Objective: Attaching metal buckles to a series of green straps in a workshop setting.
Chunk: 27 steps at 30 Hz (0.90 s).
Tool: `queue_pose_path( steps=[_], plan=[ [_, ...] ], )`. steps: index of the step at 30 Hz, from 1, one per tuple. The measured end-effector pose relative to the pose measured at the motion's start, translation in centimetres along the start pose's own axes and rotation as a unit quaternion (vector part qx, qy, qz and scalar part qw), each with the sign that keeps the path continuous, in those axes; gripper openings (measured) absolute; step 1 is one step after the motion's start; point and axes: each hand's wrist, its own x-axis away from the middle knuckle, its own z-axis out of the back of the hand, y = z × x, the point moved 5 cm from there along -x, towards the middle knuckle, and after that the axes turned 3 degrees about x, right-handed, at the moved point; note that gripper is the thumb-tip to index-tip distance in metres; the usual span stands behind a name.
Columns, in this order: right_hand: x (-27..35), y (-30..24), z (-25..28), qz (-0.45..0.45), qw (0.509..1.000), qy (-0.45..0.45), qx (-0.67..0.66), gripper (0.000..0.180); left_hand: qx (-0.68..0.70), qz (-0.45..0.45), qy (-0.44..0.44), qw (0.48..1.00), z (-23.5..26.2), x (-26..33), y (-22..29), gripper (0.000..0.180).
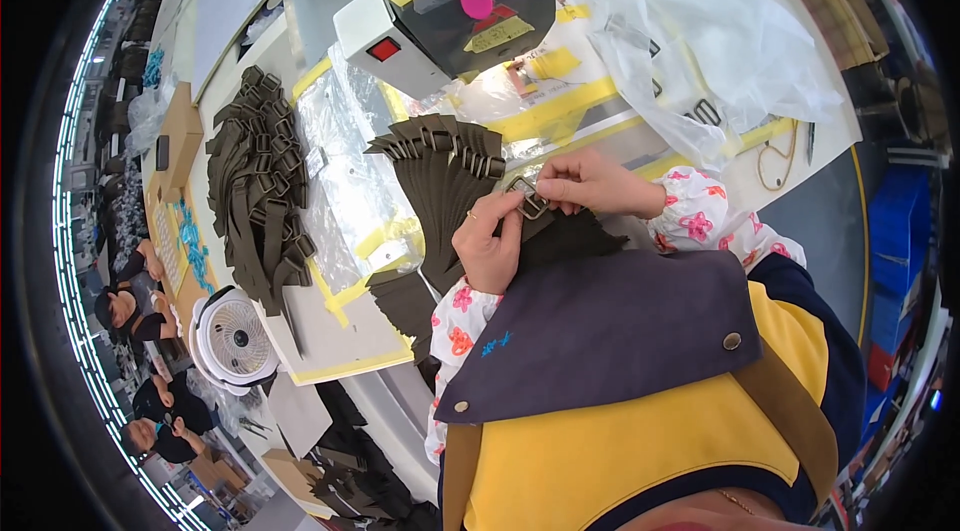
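Note:
My left hand (490, 241) grips a dark olive strap (560, 236) against a stack of the same straps. My right hand (595, 181) pinches a small metal buckle (528, 199) at the strap's end, fingertips of both hands meeting on it. A fanned row of straps with buckles fitted (445, 146) lies just beyond my hands. Floral sleeves cover both wrists.
A sewing machine (450, 1) with a red switch and a pink tag stands at the back. A pile of buckled straps (260, 191) lies to the left, a small white fan (235, 339) near the table edge, clear plastic bags (720, 41) at right. Other people sit far left.

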Motion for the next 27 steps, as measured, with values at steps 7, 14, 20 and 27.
queue_pose_path(
  steps=[7,14,20,27],
  plan=[
    [-0.7,0.5,-0.7,-0.001,0.997,-0.016,-0.070,0.019,-0.023,0.048,0.002,0.999,-0.1,0.0,0.3,0.019],
    [0.8,-1.9,1.5,-0.013,1.000,-0.004,0.012,0.017,0.052,0.123,0.047,0.990,1.3,0.0,-1.4,0.010],
    [1.4,-3.0,1.1,0.081,0.957,-0.150,0.234,0.013,0.060,0.157,-0.015,0.986,1.2,-0.4,-1.7,0.013],
    [-1.7,0.2,-0.8,-0.071,0.978,-0.191,-0.041,0.012,0.087,0.164,-0.108,0.977,0.8,-0.1,-1.9,0.015]
  ],
)
